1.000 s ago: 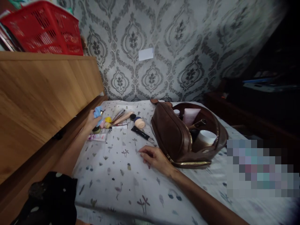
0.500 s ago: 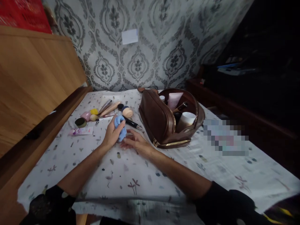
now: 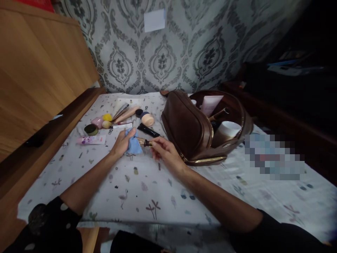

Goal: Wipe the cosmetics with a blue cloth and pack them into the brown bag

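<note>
My left hand [image 3: 122, 143] is closed on a light blue cloth [image 3: 134, 144], which wraps round one end of a slim cosmetic tube [image 3: 142, 141]. The tube looks beige with a dark and gold end; its exact kind is unclear. My right hand [image 3: 166, 151] pinches that dark and gold end. Just behind the hands lies a black tube [image 3: 148, 130]. To the right of my right hand sits an open brown leather cosmetic bag [image 3: 185, 123], holding a pink tube [image 3: 210, 105], a white-lidded jar [image 3: 229, 129] and a brush-like item [image 3: 219, 113].
Left of the bag lie a beige-bodied jar [image 3: 147, 119], a beige tube [image 3: 127, 114], a yellow item [image 3: 107, 117], a dark green round pot [image 3: 91, 129] and a pink-and-white tube [image 3: 92, 140]. A wooden panel [image 3: 44, 56] borders the left; patterned wall stands behind.
My right hand has closed from loose, spread fingers onto the tube's end. The cloth has opened out from a bunch, and the tube now shows between my hands. The view has shifted slightly.
</note>
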The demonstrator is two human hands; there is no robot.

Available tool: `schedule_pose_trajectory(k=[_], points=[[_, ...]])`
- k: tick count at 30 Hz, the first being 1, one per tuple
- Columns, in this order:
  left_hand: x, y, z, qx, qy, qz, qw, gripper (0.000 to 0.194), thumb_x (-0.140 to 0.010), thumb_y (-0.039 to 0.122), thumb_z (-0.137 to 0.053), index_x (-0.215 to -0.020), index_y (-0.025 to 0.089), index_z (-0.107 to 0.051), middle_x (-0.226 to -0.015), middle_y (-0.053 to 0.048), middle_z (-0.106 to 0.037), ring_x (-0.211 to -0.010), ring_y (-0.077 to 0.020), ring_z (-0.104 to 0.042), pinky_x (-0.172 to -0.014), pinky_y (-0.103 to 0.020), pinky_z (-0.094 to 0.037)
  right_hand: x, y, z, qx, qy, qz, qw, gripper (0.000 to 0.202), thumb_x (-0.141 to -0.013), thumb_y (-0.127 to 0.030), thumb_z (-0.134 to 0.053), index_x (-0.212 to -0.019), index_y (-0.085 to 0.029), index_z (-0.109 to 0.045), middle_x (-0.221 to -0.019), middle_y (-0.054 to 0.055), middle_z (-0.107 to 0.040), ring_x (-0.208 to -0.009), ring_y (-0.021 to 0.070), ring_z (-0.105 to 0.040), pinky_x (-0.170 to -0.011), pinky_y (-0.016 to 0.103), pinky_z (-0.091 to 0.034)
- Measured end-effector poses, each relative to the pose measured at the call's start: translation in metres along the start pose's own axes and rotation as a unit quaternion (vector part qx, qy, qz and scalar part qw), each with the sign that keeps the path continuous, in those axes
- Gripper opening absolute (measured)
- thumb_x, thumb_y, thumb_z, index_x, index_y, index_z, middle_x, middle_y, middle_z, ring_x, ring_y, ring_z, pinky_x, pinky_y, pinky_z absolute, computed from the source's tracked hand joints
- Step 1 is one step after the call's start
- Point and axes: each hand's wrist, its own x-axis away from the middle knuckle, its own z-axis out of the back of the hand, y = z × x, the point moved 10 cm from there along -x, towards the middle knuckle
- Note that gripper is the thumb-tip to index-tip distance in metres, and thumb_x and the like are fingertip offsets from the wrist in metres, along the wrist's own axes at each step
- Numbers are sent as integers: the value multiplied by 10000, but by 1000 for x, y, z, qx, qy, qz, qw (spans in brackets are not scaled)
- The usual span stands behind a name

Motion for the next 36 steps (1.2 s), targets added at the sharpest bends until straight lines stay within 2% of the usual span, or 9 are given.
schedule_pose_trajectory(k=[4, 8, 12, 15, 21, 25, 28, 31, 36], points=[[13, 26, -18, -80, -61, -85, 991, 454, -924, 583, -536, -660, 220, -467, -586, 38, -471, -575, -129, -452, -588, -258, -388, -2, -11, 10, 70, 20, 65, 995, 404, -809, -551, -690, -995, -200, -619, -619, -42, -531, -542, 105, -499, -492, 226, -390], [18, 32, -24, -98, -60, -111, 987, 458, -929, 570, -537, -657, 218, -427, -605, 41, -438, -595, -129, -432, -609, -260, -382, 2, -22, 10, 102, 27, 112, 988, 347, -830, -466, -677, -1040, -193, -635, -749, -6, -594, -616, 118, -554, -515, 232, -418], [19, 23, -28, -9, -60, -56, 997, 495, -916, 628, -519, -658, 212, -448, -583, 39, -455, -559, -123, -434, -569, -255, -386, 2, -14, 3, 16, 14, 68, 997, 544, -703, -438, -811, -1137, -211, -574, -826, -13, -637, -614, 105, -560, -491, 214, -414], [26, 21, -42, 61, -99, 0, 993, 522, -912, 674, -481, -676, 207, -480, -578, 24, -506, -545, -130, -467, -547, -257, -402, 1, -6, -4, -30, -3, 25, 999, 531, -642, -476, -863, -1011, -184, -615, -728, -24, -621, -556, 93, -524, -490, 222, -400], [33, 46, -39, -75, -53, -87, 992, 539, -896, 649, -509, -599, 214, -392, -557, 46, -390, -545, -109, -369, -550, -249, -349, 0, -12, 1, -56, 12, 48, 997, 429, -734, -557, -791, -873, -168, -676, -758, -6, -620, -674, 109, -553, -671, 259, -470], [36, 56, -24, -103, 10, -127, 986, 393, -955, 550, -435, -735, 225, -445, -617, 50, -433, -590, -122, -425, -600, -244, -389, 0, -21, -4, 18, -21, 98, 995, 406, -762, -548, -769, -901, -183, -660, -767, -17, -594, -697, 115, -527, -665, 249, -441], [38, 63, -28, -124, -15, -156, 980, 295, -955, 491, -435, -856, 221, -503, -674, 46, -473, -629, -129, -462, -620, -246, -400, 3, -21, -12, 125, -58, 123, 983, 336, -805, -488, -736, -868, -170, -644, -691, -33, -519, -642, 106, -450, -600, 237, -367], [38, 64, -35, -154, -53, -161, 973, 315, -937, 467, -466, -743, 218, -463, -618, 57, -422, -596, -121, -437, -613, -246, -383, 7, -21, -15, 202, -69, 141, 967, 263, -840, -405, -700, -797, -161, -610, -664, -42, -471, -633, 100, -412, -597, 235, -333], [37, 58, -33, -145, -56, -138, 978, 398, -941, 497, -464, -659, 216, -437, -571, 54, -402, -553, -117, -408, -557, -240, -354, 12, -21, -21, 221, -90, 132, 962, 205, -840, -349, -706, -821, -161, -628, -716, -30, -541, -681, 112, -485, -634, 234, -367]])
